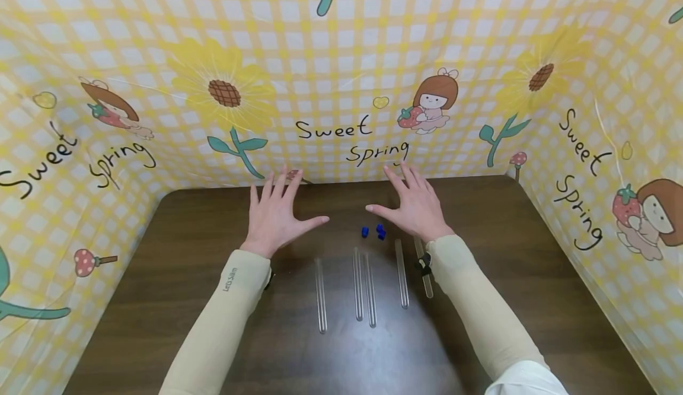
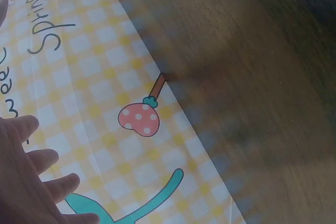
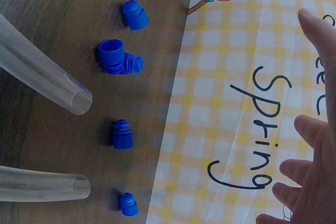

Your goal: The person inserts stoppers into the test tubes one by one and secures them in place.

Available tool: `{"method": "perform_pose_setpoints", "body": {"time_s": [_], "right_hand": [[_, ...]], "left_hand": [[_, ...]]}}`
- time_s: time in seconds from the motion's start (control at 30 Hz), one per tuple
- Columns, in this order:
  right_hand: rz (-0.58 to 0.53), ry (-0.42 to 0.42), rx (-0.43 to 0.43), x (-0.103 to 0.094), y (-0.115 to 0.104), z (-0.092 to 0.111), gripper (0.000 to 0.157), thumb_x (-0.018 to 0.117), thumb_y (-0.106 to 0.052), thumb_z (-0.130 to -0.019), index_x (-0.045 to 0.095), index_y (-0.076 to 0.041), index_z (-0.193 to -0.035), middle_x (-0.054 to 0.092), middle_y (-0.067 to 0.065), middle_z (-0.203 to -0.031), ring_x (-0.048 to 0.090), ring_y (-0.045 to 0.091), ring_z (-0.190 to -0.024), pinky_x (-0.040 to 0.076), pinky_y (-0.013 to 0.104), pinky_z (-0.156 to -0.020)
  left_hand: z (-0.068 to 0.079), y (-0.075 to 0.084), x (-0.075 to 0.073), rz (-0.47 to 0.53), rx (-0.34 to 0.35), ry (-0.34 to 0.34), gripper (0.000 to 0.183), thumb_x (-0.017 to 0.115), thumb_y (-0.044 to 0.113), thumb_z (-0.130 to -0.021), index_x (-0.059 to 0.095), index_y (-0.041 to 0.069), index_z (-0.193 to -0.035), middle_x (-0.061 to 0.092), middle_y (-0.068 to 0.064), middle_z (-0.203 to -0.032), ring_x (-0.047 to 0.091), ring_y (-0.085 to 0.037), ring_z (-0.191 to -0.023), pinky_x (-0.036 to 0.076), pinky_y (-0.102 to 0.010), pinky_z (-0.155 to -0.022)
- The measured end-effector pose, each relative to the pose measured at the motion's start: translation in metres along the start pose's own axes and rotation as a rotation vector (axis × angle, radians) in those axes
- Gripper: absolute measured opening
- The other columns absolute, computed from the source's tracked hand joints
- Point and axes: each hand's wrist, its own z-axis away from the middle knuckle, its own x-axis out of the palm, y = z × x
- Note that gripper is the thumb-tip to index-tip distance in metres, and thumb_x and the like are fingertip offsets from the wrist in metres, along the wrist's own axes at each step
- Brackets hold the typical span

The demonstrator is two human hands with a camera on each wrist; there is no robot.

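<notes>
Both hands are held out over the far part of the table with fingers spread and nothing in them. My left hand (image 1: 273, 216) is left of the blue stoppers, thumb pointing toward them. Just beyond them on the right is my right hand (image 1: 420, 206), its thumb nearest. Several small blue ribbed stoppers (image 3: 123, 136) lie on the wood in the right wrist view, two of them touching. Clear glass test tubes (image 1: 321, 297) lie lengthwise nearer me, and one test tube (image 1: 427, 285) is partly hidden by the right wrist. Open tube mouths (image 3: 82, 102) face the stoppers.
The dark wooden table (image 1: 176, 300) ends at the back against a yellow checked cloth (image 1: 331, 75) printed with flowers and words. The cloth also rises along the left and right sides. A black strap (image 1: 423, 263) sits at the right wrist.
</notes>
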Motion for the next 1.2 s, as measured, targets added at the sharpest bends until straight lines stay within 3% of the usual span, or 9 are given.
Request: {"method": "perform_pose_setpoints", "body": {"time_s": [0.27,0.67,0.87,1.2], "right_hand": [[-0.023,-0.023,-0.020,0.002,0.000,0.000,0.101,0.047,-0.084,-0.086,0.021,-0.025,-0.164,0.010,0.010,-0.169,0.011,0.033,-0.153,0.018,0.058,-0.117],[-0.063,-0.023,-0.056,0.010,-0.001,0.003,0.084,0.058,-0.067,-0.094,0.041,-0.014,-0.156,0.039,0.016,-0.157,0.035,0.035,-0.143,0.030,0.054,-0.113],[-0.068,-0.066,-0.070,0.014,-0.004,0.006,0.076,0.061,-0.060,-0.096,0.048,-0.010,-0.151,0.043,0.016,-0.154,0.037,0.034,-0.142,0.029,0.053,-0.114],[-0.062,-0.069,-0.115,0.027,-0.010,0.010,0.062,0.066,-0.050,-0.097,0.059,-0.009,-0.142,0.050,0.014,-0.148,0.043,0.033,-0.137,0.034,0.051,-0.111]], "left_hand": [[0.002,-0.003,0.001,0.021,-0.006,-0.006,0.122,0.047,0.097,-0.070,0.020,0.024,-0.164,0.011,-0.010,-0.169,0.009,-0.037,-0.153,0.004,-0.068,-0.114],[0.015,-0.005,0.008,0.038,-0.006,-0.021,0.121,0.047,0.097,-0.071,0.027,0.022,-0.163,0.020,-0.013,-0.167,0.026,-0.041,-0.147,0.013,-0.068,-0.113],[0.023,-0.005,0.015,0.053,-0.006,-0.029,0.119,0.048,0.096,-0.071,0.031,0.019,-0.161,0.028,-0.015,-0.164,0.029,-0.040,-0.145,0.016,-0.065,-0.114],[0.037,-0.003,0.022,0.120,-0.012,-0.084,0.117,0.053,0.091,-0.075,0.035,0.010,-0.159,0.039,-0.021,-0.156,0.041,-0.044,-0.137,0.030,-0.057,-0.112]]}}
